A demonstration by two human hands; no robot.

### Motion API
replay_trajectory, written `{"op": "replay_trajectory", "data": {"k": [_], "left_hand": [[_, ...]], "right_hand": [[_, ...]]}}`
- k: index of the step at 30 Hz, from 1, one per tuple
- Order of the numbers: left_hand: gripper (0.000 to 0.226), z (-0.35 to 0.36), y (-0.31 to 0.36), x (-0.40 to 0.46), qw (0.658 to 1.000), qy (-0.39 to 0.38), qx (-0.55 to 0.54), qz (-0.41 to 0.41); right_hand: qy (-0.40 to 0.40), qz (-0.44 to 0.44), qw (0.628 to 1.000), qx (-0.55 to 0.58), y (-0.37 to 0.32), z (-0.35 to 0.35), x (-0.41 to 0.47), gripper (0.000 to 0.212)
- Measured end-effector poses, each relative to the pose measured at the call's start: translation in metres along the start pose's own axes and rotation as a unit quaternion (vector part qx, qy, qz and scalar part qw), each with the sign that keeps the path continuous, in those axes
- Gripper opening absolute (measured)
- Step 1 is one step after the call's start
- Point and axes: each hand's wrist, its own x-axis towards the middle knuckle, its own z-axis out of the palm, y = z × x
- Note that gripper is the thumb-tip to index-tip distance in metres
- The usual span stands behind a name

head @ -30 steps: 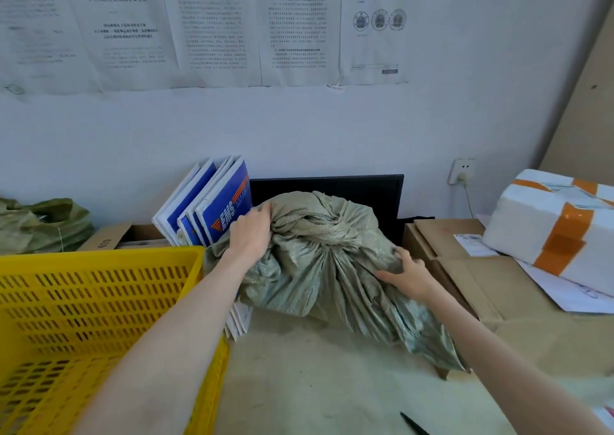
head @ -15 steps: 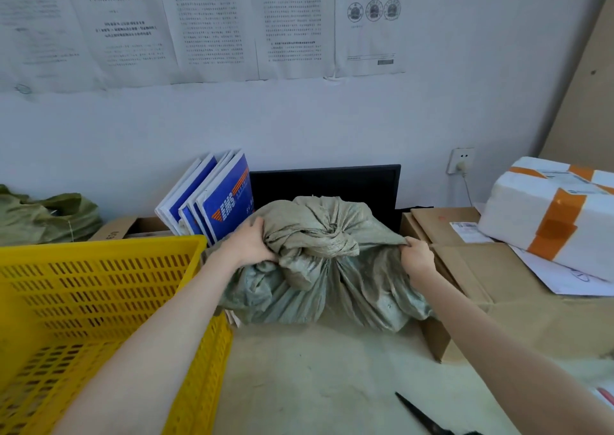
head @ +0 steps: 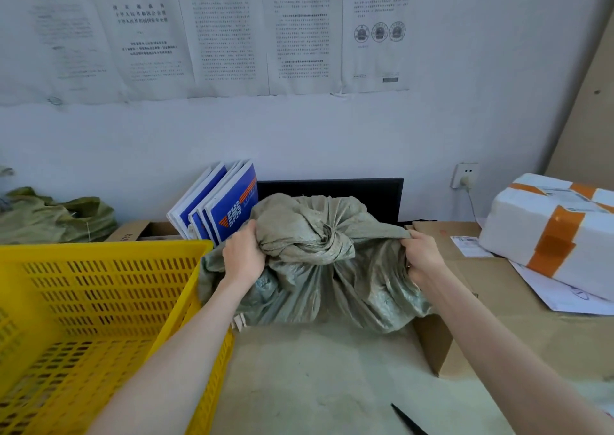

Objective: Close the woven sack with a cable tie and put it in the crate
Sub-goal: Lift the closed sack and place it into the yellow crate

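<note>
A grey-green woven sack (head: 319,268) sits on the table in front of a black monitor, its top bunched into a twisted neck at the middle. My left hand (head: 244,255) grips the cloth on the sack's left side, just beside the neck. Stretching a fold taut, my right hand (head: 422,258) is clenched on the sack's right edge. A yellow slotted plastic crate (head: 109,301) stands to the left, its near corner touching the sack. No cable tie is visible.
Blue and white folders (head: 219,202) lean behind the sack. Flat cardboard (head: 498,301) and a white parcel with orange tape (head: 558,232) fill the right side. Another green sack (head: 56,215) lies at far left. A dark pointed tool tip (head: 407,419) lies at the near table edge.
The sack has been pulled upright and bunched. My right hand moved from its lower right flank up to the right edge. My left hand slid lower, beside the neck.
</note>
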Motion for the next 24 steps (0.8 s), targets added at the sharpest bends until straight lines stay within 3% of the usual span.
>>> {"op": "replay_trajectory", "data": {"k": [7, 14, 24], "left_hand": [[0.010, -0.048, 0.051, 0.029, 0.990, 0.119, -0.070, 0.008], [0.017, -0.117, 0.084, 0.056, 0.974, 0.215, -0.038, 0.053], [0.009, -0.174, 0.089, 0.069, 0.955, 0.283, -0.045, 0.080]], "right_hand": [[-0.016, -0.063, 0.996, 0.063, -0.067, -0.010, -0.029, 0.030], [-0.054, -0.120, 0.983, 0.128, -0.123, -0.009, -0.047, 0.027], [-0.102, -0.174, 0.965, 0.168, -0.168, 0.013, -0.076, 0.029]]}}
